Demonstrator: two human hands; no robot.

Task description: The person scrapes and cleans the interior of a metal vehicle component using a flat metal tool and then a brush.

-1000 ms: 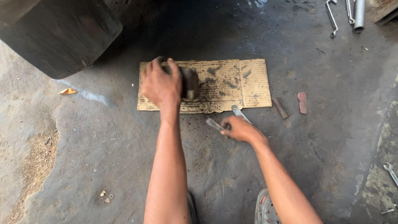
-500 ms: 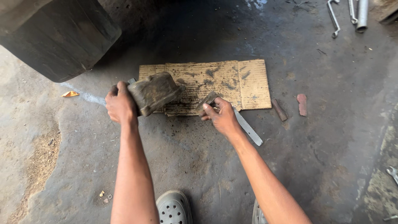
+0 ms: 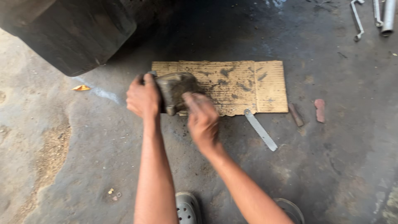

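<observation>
Both hands meet at a grimy metal part [image 3: 176, 89] held just above the near left corner of a cardboard sheet [image 3: 248, 85]. Left hand [image 3: 143, 98] is wrapped around the part's left end, fingers curled shut on it. Right hand [image 3: 202, 118] lies against the part's right side; it is blurred, so I cannot tell whether it grips the part or only touches it. This looks like the handling step, the part being steadied or turned over the cardboard; any further move calls for a firm two-handed hold, since the piece looks heavy and greasy.

Beside the right hand, a flat metal blade [image 3: 260, 129] lies on the stained concrete floor [image 3: 331, 166], untouched. Two small reddish pieces [image 3: 319, 110] sit right of the cardboard. A large dark tyre [image 3: 70, 33] fills the upper left. Metal tools [image 3: 358, 18] lie at the top right. Sandals [image 3: 187, 207] show at the bottom edge.
</observation>
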